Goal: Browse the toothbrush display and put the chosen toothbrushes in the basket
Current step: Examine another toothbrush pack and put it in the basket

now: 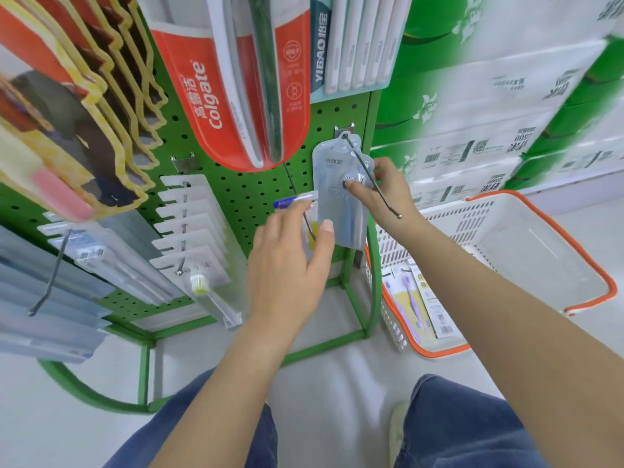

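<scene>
Toothbrush packs hang on hooks across a green pegboard rack (236, 184), and the one being handled is a pale blue clear pack (332, 197) on a long wire hook (371, 177) at the rack's right edge. The right hand (378, 194) pinches this pack near its middle, thumb on the front face and fingers curled round its right edge; the hook still passes through the hole at the pack's top. The left hand (290, 261) is raised just left of it, thumb touching the pack's lower left edge, the other fingers gently bent over a second small pack (310, 231) with a yellow patch that hangs behind them; whether those fingers actually grip it cannot be told. A blue and white toothbrush (295, 200) shows just above the left fingertips. Higher up hangs a large red Colgate pack (236, 96), with a row of white packs (189, 228) lower left. On the floor to the right of the rack stands a white basket (489, 238) with orange rim and handle; inside, at its near end, lie packs with purple toothbrushes (410, 298). Stacked green and white cartons (489, 96) fill the background behind the basket.
</scene>
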### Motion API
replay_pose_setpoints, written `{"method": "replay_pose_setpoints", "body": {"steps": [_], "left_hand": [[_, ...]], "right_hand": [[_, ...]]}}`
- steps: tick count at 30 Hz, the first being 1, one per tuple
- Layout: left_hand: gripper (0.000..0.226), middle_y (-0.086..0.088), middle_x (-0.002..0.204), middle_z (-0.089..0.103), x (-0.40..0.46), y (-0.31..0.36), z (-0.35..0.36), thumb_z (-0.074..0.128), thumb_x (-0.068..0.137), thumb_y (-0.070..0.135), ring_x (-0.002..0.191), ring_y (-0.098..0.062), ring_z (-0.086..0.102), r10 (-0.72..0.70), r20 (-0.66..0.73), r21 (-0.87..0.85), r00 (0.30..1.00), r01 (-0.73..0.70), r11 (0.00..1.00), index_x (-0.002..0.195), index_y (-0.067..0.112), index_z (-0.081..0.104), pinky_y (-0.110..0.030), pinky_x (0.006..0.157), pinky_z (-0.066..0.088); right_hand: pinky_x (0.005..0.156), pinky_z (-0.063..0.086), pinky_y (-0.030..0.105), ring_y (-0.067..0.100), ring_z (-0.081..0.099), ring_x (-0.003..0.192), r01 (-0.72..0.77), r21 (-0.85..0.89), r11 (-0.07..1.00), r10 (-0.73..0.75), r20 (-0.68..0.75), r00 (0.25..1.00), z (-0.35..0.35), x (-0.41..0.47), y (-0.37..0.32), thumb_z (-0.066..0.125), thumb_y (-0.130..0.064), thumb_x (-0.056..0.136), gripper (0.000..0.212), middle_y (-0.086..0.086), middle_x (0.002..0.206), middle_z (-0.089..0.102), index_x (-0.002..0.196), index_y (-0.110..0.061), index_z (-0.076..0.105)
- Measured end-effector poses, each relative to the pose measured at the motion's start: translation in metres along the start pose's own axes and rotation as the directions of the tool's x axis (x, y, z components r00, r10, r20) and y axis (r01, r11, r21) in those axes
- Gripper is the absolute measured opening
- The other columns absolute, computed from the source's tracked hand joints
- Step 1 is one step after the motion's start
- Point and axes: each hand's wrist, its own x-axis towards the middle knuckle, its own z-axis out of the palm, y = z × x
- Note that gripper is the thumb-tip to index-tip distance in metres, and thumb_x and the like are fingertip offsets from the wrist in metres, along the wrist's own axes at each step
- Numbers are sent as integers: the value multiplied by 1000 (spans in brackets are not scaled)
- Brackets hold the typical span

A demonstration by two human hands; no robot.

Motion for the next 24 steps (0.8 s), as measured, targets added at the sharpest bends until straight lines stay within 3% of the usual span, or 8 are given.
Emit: {"method": "replay_pose_setpoints", "body": {"steps": [3, 5, 9, 13, 19, 22, 24], "left_hand": [[58, 3, 141, 48, 16, 1, -1, 33, 93, 56, 132, -16, 40, -54, 63, -136, 997, 62, 989, 140, 26, 46, -34, 109, 32], [52, 5, 149, 40, 26, 3, -1, 37, 99, 51, 139, -12, 32, -107, 92, -216, 990, 125, 968, 144, 26, 43, -30, 114, 24], [49, 11, 155, 33, 44, 8, 1, 32, 103, 46, 141, -2, 26, -191, 116, -373, 975, 221, 901, 148, 28, 37, -21, 111, 18], [50, 16, 156, 28, 54, 11, 1, 28, 104, 47, 142, 0, 24, -224, 150, -507, 963, 269, 819, 151, 31, 30, -25, 116, 17], [45, 17, 150, 37, 57, 17, 2, 28, 105, 44, 130, 6, 30, -248, 116, -611, 962, 266, 745, 147, 32, 37, -22, 113, 20], [40, 12, 143, 48, 52, 14, 0, 32, 105, 40, 128, 0, 42, -258, 38, -535, 965, 238, 811, 139, 27, 49, -26, 113, 31], [38, 11, 139, 50, 41, 11, -3, 37, 105, 34, 122, 3, 43, -199, -66, -462, 978, 147, 874, 136, 19, 53, -8, 104, 29]], "right_hand": [[76, 47, 33, 20, 58, 84, 38, 20, 999, -40, 93, 995, -11, -13, -3, 65, -30, 90, 23, -2, 91, 56, 101, -18, 48], [77, 50, 33, 18, 59, 85, 53, 55, 997, -61, 141, 988, -17, -24, -6, 65, -26, 90, 22, -3, 93, 57, 103, -16, 49], [78, 50, 16, -3, 62, 80, -7, 147, 989, -19, 177, 984, -30, -45, -8, 63, -9, 92, 18, -8, 93, 61, 102, -18, 52], [79, 51, 23, 13, 64, 88, -64, 189, 980, 19, 231, 973, -39, -65, -11, 62, -5, 91, 22, -2, 94, 65, 101, -23, 54], [75, 51, 18, 12, 66, 83, -90, 188, 978, 43, 240, 970, -49, -89, -22, 63, 4, 87, 26, -3, 86, 67, 96, -19, 55], [73, 51, 18, 13, 67, 82, -107, 182, 977, 66, 220, 973, -56, -101, -25, 64, 6, 85, 27, -7, 82, 69, 93, -19, 58], [71, 51, 18, 11, 67, 79, -110, 180, 978, 70, 212, 975, -61, -107, -27, 67, 5, 83, 26, -10, 77, 70, 92, -18, 59]]}}
